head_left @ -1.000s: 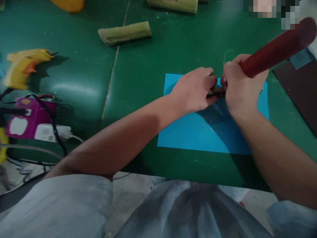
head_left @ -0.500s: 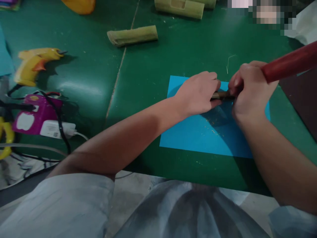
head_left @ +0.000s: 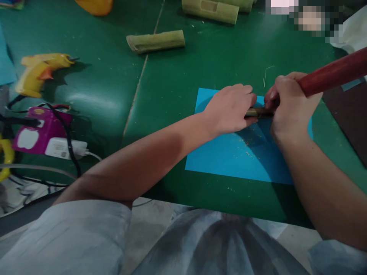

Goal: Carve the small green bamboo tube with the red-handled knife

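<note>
A bright blue sheet lies on the green table, with small shavings on it. Over its upper part, my left hand is closed round a thin brown stick. My right hand is closed round a tool with a thick red handle, which slants up to the right edge. The tool's working end is hidden by my right hand, close to the stick's right end.
Bamboo pieces lie at the back of the green table. On the left are a yellow glue gun, a magenta power block and cables. A dark board is at the right; a person is behind.
The view has shifted slightly. My right hand and the red-handled tool have tilted a little; my left hand keeps its hold on the stick.
</note>
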### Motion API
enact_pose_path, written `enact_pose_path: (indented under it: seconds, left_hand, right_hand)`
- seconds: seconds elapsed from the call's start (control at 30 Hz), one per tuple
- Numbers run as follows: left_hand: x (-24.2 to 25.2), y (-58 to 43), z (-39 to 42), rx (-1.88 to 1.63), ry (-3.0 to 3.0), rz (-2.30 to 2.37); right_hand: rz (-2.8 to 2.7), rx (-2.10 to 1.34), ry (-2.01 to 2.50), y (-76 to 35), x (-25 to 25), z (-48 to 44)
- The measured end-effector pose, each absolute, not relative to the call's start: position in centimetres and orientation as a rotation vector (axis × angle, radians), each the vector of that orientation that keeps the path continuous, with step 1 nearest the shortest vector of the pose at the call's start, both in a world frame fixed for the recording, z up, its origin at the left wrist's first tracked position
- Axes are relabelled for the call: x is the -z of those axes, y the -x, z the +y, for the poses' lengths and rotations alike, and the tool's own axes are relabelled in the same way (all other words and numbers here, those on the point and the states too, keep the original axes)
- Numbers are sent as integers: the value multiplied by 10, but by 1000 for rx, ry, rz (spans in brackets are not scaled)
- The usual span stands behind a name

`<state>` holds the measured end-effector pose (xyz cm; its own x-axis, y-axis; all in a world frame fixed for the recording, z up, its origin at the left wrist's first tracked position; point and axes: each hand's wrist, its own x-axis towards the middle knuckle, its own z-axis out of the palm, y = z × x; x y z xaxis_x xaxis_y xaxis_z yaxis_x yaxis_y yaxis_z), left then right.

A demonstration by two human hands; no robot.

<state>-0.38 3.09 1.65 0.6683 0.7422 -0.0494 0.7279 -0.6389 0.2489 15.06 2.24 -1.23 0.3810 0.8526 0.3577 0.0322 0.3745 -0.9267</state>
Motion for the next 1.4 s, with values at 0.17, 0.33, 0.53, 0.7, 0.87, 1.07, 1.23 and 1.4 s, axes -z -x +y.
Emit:
enact_pose_path:
  seconds: [0.17,0.33,0.53,0.7,0.87,1.07,1.23,1.4]
  left_hand:
    - [-12,5,32,-98,-2595,1205]
    - [-13,5,32,-138,-2596,1191]
    - [-18,2,32,-147,-2564,1226]
    - [-9,6,34,-245,-2548,1212]
    - [-4,8,34,-248,-2552,1192]
    - [-6,6,34,-193,-2576,1177]
    - [-4,8,34,-230,-2591,1188]
    - [-6,6,34,-155,-2603,1226]
  right_hand:
    - [-1124,-629,1072,-152,17,26]
    - [-1211,-576,1149,-158,25,25]
    - [-1225,-636,1197,-154,21,19]
    - [-1116,-567,1099,-145,16,18]
    - [-1181,-596,1107,-153,20,21]
    - [-1254,-559,1067,-160,30,28]
    - [-1214,-574,1042,-158,30,28]
    - [-1285,-599,1101,-164,23,25]
